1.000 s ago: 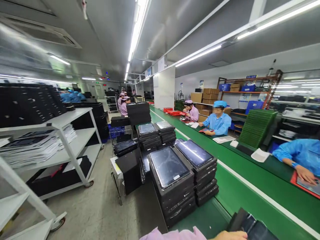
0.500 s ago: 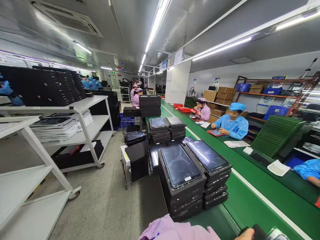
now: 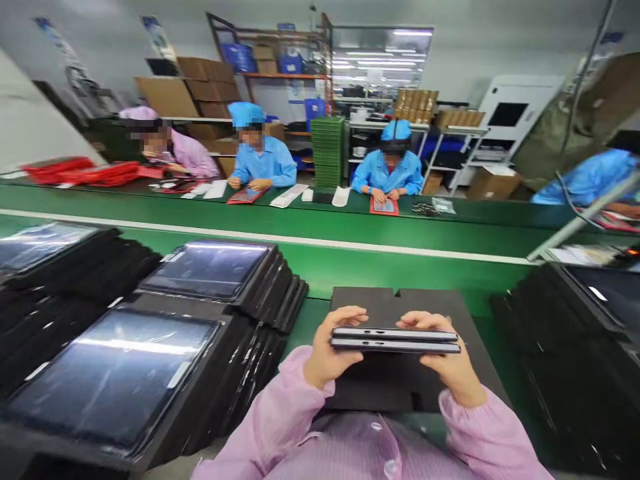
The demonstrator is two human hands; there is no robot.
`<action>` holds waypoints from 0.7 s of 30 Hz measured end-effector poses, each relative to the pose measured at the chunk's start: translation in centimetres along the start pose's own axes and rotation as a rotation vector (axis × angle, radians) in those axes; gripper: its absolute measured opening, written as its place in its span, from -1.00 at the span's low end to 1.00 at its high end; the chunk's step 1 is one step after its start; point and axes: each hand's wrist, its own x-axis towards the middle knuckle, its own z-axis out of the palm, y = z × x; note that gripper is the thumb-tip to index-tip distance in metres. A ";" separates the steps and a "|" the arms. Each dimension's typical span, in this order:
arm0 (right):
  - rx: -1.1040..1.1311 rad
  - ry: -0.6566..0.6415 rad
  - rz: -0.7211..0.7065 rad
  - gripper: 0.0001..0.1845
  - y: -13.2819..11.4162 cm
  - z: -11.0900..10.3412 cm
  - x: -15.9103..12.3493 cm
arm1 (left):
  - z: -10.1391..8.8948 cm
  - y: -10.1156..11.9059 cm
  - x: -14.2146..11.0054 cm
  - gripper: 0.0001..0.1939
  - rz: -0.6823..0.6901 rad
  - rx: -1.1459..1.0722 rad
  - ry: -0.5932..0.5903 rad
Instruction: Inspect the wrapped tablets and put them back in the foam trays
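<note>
Two slim tablets (image 3: 395, 346), one above the other, are held level with their silvery port edges facing me. My left hand (image 3: 323, 353) grips their left ends, fingers over the top and thumb beneath. At the right ends my right hand (image 3: 457, 367) is closed in the same way. Below them a black foam tray (image 3: 375, 390) with small notches lies on the green bench. The screens of the held tablets are hidden, seen only edge-on.
Stacked foam trays with tablets (image 3: 115, 373) stand to my left, and another black stack (image 3: 565, 373) rises at right. Beyond the green conveyor (image 3: 320, 230), several co-workers sit handling tablets and red sleeves. A slanted pole (image 3: 585, 217) stands at right.
My view has swung right, from the aisle and carts to face the conveyor. Earlier only part of one hand showed at the lower right; now both hands hold the two tablets in front of me.
</note>
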 end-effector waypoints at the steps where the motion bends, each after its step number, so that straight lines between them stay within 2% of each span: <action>1: 0.042 -0.023 0.008 -0.63 -0.1 0.2 -0.1 | 0.0 0.5 -0.1 -0.52 0.090 0.004 -0.035; 4: 0.137 -0.047 0.018 -0.67 0.0 0.4 -0.6 | 0.2 1.7 -0.3 -0.71 0.205 0.027 -0.122; 7: 0.165 -0.078 -0.007 -0.69 0.2 0.2 -1.1 | 0.4 1.9 -0.4 -0.72 0.242 0.041 -0.125; 21: 0.178 -0.146 -0.037 -0.55 0.9 0.2 -1.7 | -0.6 1.5 -1.1 -0.69 0.198 0.034 -0.156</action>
